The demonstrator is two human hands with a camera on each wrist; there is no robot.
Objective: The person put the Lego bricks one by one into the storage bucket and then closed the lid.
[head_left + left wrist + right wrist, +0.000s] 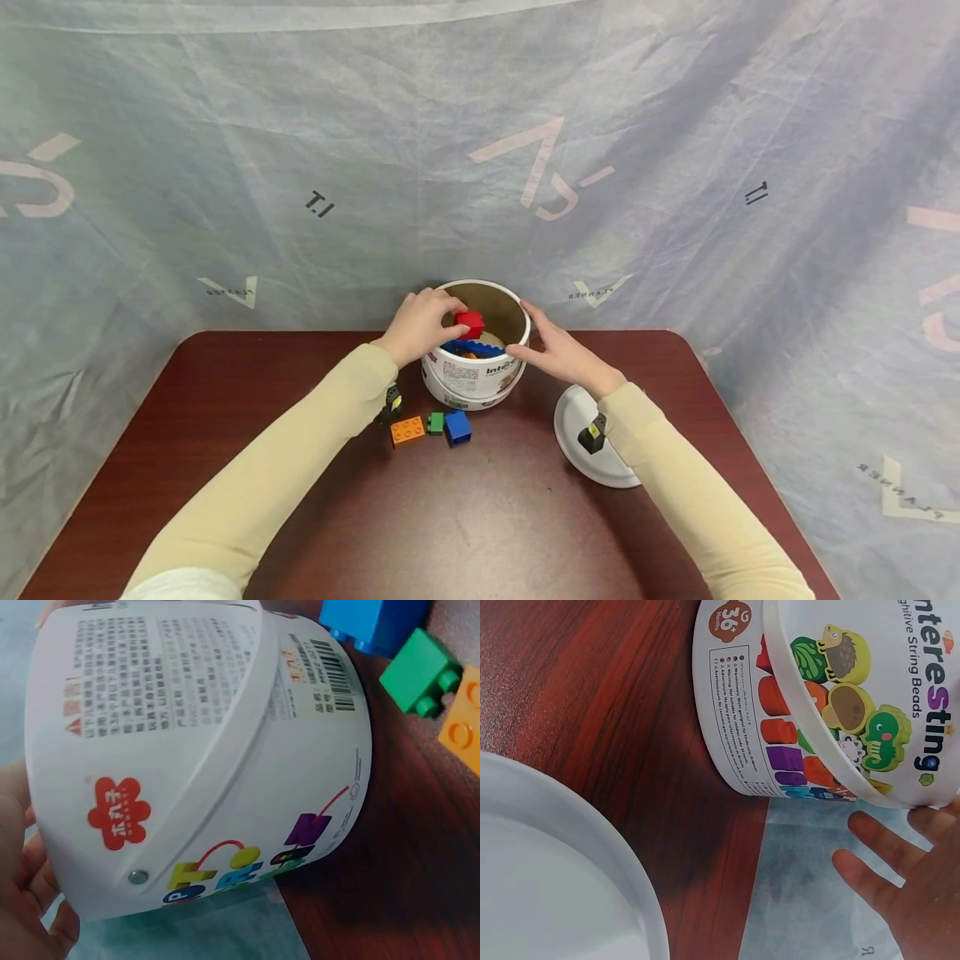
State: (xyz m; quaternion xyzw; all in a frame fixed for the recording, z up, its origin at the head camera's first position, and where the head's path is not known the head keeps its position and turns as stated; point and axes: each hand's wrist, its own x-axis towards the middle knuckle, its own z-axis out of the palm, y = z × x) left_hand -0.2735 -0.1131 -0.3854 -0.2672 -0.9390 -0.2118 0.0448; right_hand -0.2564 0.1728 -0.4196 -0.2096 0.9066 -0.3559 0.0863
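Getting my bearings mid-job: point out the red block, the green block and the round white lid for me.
Red block (470, 324): head view, middle of its visible surface.
Green block (415, 667): left wrist view, on its body, beside the studs.
Round white lid (547, 889): right wrist view, bare surface inside the rim.

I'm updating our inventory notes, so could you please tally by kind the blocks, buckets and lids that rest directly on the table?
Blocks: 3 (orange block, green block, blue block)
Bucket: 1
Lid: 1
Total: 5
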